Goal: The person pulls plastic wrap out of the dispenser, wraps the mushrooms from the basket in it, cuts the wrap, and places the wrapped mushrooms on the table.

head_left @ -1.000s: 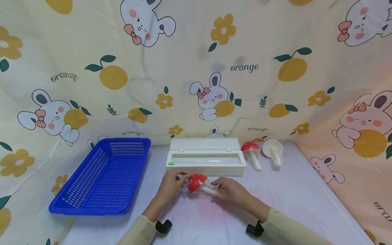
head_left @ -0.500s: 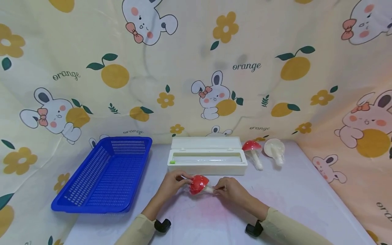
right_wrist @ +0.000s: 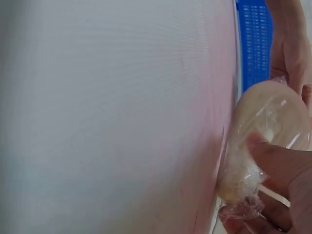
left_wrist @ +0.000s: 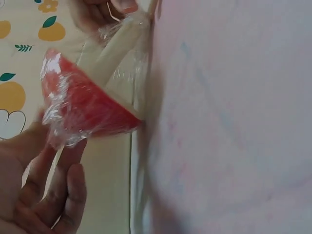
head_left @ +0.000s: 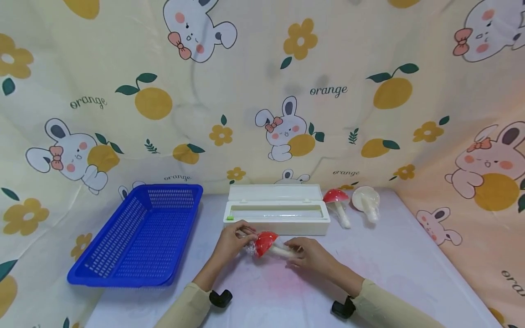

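Observation:
A toy mushroom with a red cap and pale stem lies sideways between my hands, wrapped in clear cling film. My left hand pinches the gathered film at the top of the cap. At the other end, my right hand grips the stem and the loose film around it, thumb on one side and fingers on the other. The right wrist view shows crumpled film bunched at the stem's end, by the fingers. Just behind the mushroom stands a white cling film dispenser, lid raised.
A blue perforated basket stands on the left of the table. Right of the dispenser lie another red-capped toy mushroom and a white-looking one, its underside showing. A patterned curtain hangs behind the table.
The mushroom has stayed between my hands, with the cap turned slightly. My right fingers closed in on the stem, then spread a little around its end; my left hand shifted slightly upward.

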Motion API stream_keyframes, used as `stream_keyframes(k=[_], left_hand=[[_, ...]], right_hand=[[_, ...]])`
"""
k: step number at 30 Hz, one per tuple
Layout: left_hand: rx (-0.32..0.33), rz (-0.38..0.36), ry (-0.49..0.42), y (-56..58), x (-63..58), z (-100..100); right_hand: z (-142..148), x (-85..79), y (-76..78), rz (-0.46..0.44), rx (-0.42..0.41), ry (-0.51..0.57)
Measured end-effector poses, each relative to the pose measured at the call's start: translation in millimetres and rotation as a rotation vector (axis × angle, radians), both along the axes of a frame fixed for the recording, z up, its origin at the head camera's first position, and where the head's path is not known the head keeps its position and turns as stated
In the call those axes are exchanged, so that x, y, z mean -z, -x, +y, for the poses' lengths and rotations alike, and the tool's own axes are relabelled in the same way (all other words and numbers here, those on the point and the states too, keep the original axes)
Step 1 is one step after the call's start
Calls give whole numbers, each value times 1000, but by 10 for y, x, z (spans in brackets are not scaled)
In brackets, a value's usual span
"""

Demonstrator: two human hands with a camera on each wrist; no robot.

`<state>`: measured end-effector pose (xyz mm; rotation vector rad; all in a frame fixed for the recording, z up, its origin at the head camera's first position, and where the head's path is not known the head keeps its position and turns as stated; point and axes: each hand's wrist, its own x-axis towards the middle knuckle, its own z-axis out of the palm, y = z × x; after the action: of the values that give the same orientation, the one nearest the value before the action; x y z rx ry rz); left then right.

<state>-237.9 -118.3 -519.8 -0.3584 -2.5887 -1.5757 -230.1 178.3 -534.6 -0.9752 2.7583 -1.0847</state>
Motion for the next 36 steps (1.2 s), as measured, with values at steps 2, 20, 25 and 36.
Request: stream_keyframes(k=[2,20,25,36], left_hand=[[0,10,-29,-5,-3,8],[67,-19,35,-2,39,-48],[43,-48,-59,33,21,15],[-13,-19,-68,34,47,60]], right_hand=[[8,-11,-9,-14,1,-4],[75,57,13,31,52,-68],[19,12,5,10,103,-137],[-30,-19,-39,106,111,-138]])
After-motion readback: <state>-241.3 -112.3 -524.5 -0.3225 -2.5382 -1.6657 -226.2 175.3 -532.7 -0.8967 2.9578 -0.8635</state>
